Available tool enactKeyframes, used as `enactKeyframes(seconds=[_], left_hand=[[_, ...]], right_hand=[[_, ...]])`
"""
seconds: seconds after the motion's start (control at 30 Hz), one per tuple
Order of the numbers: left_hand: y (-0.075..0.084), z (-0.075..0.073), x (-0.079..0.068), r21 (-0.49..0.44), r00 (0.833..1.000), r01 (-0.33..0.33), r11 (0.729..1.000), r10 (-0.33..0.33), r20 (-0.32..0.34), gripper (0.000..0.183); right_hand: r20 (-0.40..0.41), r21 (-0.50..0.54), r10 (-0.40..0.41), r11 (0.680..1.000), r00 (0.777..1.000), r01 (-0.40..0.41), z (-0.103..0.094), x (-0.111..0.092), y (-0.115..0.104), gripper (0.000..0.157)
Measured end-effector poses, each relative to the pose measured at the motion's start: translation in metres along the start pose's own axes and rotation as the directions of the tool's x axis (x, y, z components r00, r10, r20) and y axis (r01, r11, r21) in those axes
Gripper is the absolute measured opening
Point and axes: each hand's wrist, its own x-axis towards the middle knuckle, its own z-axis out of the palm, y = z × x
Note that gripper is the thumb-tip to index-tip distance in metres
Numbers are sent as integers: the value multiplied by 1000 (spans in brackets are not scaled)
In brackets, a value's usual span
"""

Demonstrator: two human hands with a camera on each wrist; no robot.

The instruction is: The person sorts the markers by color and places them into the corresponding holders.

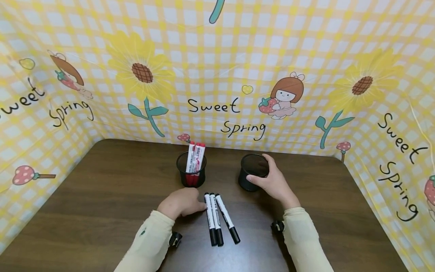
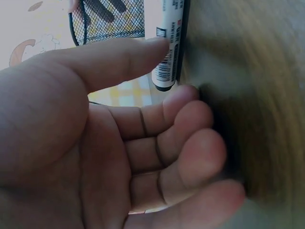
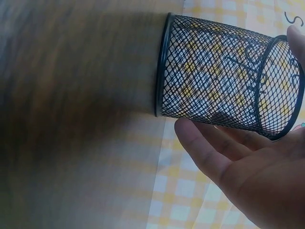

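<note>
My right hand (image 1: 275, 183) holds an upright black mesh pen holder (image 1: 245, 180), thumb at the near rim and fingers round the far side. Nothing stands inside that pen holder (image 3: 214, 76). Three white whiteboard markers with black caps lie on the table between the hands: two side by side at left, and one marker (image 1: 227, 217) slanting apart. My left hand (image 1: 180, 203) is beside the leftmost marker (image 1: 209, 217). In the left wrist view its thumb tip overlaps a marker (image 2: 164, 71), while the other fingers curl loosely close over the table.
A second black mesh pen holder (image 1: 182, 178) stands beyond my left hand, with red-capped white markers (image 1: 195, 158) upright in it. The brown wooden table (image 1: 102, 196) meets a yellow checked cloth (image 1: 210, 75) at the back and sides.
</note>
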Motion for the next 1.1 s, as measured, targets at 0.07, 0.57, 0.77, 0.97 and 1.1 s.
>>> enactKeyframes(seconds=[0.07, 0.57, 0.77, 0.97, 1.1], left_hand=[[0, 1, 1, -11, 1000, -21, 1000, 21, -4, 28], [13, 9, 5, 41, 997, -32, 999, 35, -76, 35], [17, 12, 4, 65, 994, -7, 998, 14, -106, 29], [17, 13, 3, 105, 989, 33, 994, -18, -146, 24], [16, 13, 4, 99, 983, 46, 994, -27, -184, 27]], right_hand=[[0, -1, 2, 1000, 1000, -2, 0, 0, 0, 109], [-3, -14, -2, 1000, 1000, 2, 0, 0, 1, 108], [-4, -10, -1, 1000, 1000, 1, 0, 0, -1, 108], [-4, -10, -2, 1000, 1000, 2, 0, 0, -2, 108], [-8, -11, -6, 1000, 1000, 6, 0, 0, -2, 108]])
